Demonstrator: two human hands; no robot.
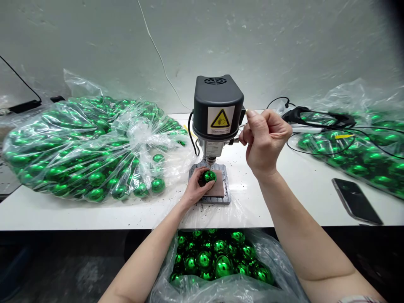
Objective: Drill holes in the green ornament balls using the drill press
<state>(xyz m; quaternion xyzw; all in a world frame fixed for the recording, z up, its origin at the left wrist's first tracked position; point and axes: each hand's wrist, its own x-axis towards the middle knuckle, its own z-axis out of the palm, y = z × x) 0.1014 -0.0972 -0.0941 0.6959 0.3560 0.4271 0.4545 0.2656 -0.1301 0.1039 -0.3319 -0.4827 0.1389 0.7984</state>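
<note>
My left hand (196,187) is wrapped round a shiny green ball (210,176), which rests on a brown board (217,187) over the slotted grey base of a small bench drill press (218,105). The drill bit comes down right at the top of the ball; whether it has gone into it I cannot tell. Raised at the right of the black motor housing, my right hand (263,136) is closed on the press's feed lever (235,141), most of which the fingers hide. Dark specks lie around the base.
A large clear bag (139,136) of green balls covers the table's left side. Another bag (372,147) lies at right, with black cables and a phone (356,200) near it. Below the front edge, an open bag (265,248) holds several green balls.
</note>
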